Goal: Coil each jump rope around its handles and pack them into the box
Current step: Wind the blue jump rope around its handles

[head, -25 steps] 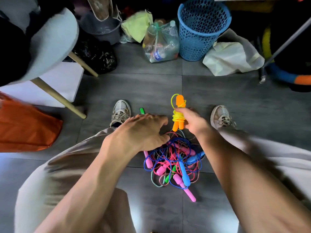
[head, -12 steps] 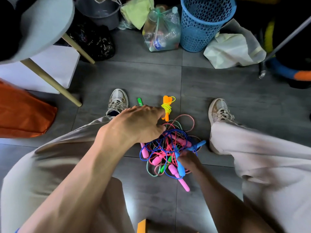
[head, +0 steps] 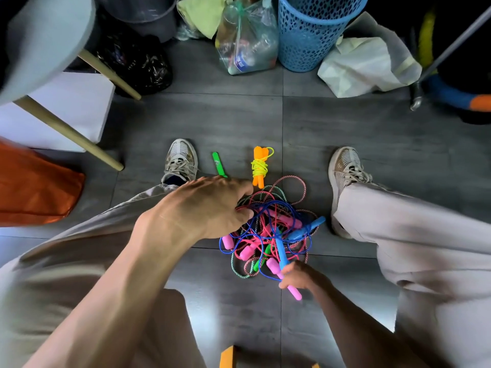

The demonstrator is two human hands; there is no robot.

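Observation:
A tangled pile of jump ropes point(head: 268, 229) with pink, blue and green handles lies on the grey floor between my feet. My left hand point(head: 210, 205) rests on the pile's left edge, fingers curled into the cords. My right hand point(head: 300, 277) grips a blue handle point(head: 281, 251) at the pile's near side, next to a pink handle point(head: 293, 290). A coiled jump rope with orange handles and yellow cord point(head: 259, 166) lies on the floor just beyond the pile. A loose green handle point(head: 218, 163) lies left of it. An orange box corner point(head: 228, 357) shows at the bottom edge.
My two shoes point(head: 180, 160) point(head: 345, 171) flank the pile. A blue perforated basket point(head: 313, 30), a clear bag of bottles point(head: 244, 43) and a white bag point(head: 364, 65) stand beyond. A chair with wooden legs point(head: 66, 128) and an orange bag point(head: 34, 187) are at the left.
My right hand set the coiled orange rope down on the floor beyond the pile, then came back to the near side and took hold of a blue handle. My left hand stayed on the pile.

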